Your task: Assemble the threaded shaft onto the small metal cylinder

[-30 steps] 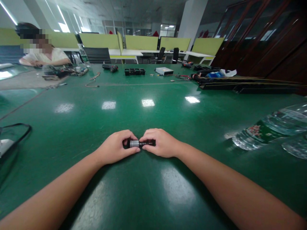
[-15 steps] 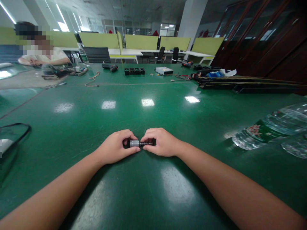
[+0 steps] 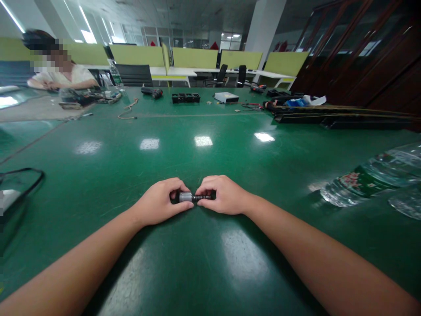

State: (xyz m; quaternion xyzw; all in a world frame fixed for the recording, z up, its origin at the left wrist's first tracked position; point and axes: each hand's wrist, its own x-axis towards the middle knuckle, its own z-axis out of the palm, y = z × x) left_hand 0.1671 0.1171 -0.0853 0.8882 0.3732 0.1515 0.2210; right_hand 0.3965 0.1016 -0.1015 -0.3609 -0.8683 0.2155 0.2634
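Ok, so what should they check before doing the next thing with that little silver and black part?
1. Left hand grips the small part: ok.
2. Right hand grips its thin black end: ok.
3. Both hands rest on the green table: ok.
4. Water bottle lies apart from the right arm: ok.
5. The two pieces line up straight: cannot tell, fingers hide the ends.

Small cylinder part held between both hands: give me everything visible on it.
The small cylinder part lies horizontal, low over the green table. It shows a black end at the left, a silver, metal-looking band in the middle and a thinner dark shaft running right. The left hand pinches the black end; the right hand grips the shaft, covering its tip. Whether it touches the table cannot be told.
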